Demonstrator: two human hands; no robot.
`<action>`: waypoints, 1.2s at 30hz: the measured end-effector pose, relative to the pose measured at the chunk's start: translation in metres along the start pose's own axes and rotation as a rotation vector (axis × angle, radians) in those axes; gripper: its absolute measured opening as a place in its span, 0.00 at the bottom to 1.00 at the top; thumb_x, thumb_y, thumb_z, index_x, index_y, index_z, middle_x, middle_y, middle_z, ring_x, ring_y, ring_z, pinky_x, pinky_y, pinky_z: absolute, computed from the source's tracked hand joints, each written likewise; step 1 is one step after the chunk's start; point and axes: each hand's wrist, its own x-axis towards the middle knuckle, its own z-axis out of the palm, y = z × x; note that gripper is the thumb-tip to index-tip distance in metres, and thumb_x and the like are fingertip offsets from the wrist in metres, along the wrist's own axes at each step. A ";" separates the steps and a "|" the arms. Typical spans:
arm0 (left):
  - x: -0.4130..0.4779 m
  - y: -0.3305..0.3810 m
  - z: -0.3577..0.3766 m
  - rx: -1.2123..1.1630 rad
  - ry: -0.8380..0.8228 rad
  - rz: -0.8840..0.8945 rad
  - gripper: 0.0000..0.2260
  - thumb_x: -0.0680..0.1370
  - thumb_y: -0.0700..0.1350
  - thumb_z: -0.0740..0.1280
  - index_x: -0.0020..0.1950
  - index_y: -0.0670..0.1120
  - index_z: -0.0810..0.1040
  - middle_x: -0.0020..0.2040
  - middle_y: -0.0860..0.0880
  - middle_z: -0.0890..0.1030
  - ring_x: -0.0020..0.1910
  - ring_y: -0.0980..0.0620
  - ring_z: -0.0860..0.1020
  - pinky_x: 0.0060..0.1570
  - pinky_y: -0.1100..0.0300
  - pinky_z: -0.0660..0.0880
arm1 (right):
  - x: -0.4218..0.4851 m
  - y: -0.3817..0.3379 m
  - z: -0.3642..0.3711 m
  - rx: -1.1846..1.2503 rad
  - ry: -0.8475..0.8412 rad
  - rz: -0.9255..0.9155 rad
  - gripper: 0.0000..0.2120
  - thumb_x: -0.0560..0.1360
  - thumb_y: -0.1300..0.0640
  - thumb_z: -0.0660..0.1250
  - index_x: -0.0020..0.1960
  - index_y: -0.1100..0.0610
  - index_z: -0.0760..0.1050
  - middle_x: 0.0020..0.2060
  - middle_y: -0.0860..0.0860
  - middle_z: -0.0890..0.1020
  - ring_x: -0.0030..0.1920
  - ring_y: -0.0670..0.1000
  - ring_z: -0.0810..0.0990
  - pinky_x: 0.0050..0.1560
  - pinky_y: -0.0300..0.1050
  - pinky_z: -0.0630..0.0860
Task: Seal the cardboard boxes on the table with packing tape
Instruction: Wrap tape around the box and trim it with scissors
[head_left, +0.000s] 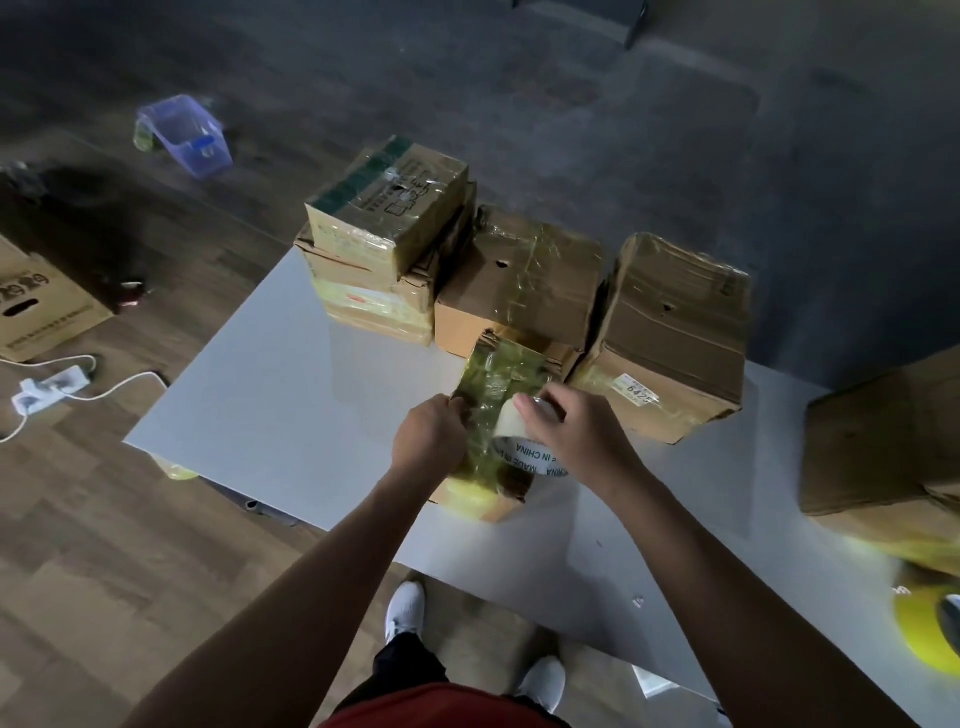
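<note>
Small box (493, 415) at near table (260, 395) edge, steadied by closed left hand (428, 441); tape roll (524, 436) gripped in right hand (566, 421). Risk judged: tape wrinkling or box slipping if pulled unevenly.

right box (883, 457) blurred and cut by edge, yellow object (924, 623) unidentifiable

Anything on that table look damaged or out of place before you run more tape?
Yes. The box at the right of the back row is crushed: its top sags, it has a small puncture and its lower front edge is torn. The box beside it also has a hole. A clear plastic bin lies tipped over on the floor.
</note>
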 end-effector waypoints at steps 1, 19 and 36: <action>0.001 0.002 0.002 0.026 -0.002 -0.031 0.19 0.83 0.54 0.51 0.52 0.42 0.75 0.49 0.43 0.80 0.49 0.42 0.76 0.47 0.53 0.71 | -0.001 0.001 0.003 0.070 0.017 0.030 0.17 0.78 0.48 0.64 0.32 0.52 0.71 0.24 0.45 0.75 0.27 0.43 0.74 0.27 0.36 0.69; 0.003 -0.003 0.007 0.159 0.027 0.036 0.21 0.79 0.63 0.57 0.52 0.44 0.71 0.41 0.48 0.76 0.42 0.44 0.76 0.39 0.54 0.72 | -0.048 0.051 0.003 -0.198 -0.081 0.310 0.25 0.78 0.50 0.64 0.29 0.56 0.56 0.23 0.55 0.66 0.30 0.59 0.64 0.34 0.45 0.62; -0.014 -0.013 0.027 0.181 -0.066 -0.060 0.25 0.79 0.65 0.52 0.48 0.44 0.74 0.42 0.47 0.77 0.42 0.45 0.76 0.39 0.56 0.70 | -0.042 0.032 -0.017 -0.372 -0.083 0.130 0.25 0.78 0.48 0.63 0.29 0.54 0.54 0.24 0.50 0.56 0.26 0.49 0.54 0.30 0.45 0.52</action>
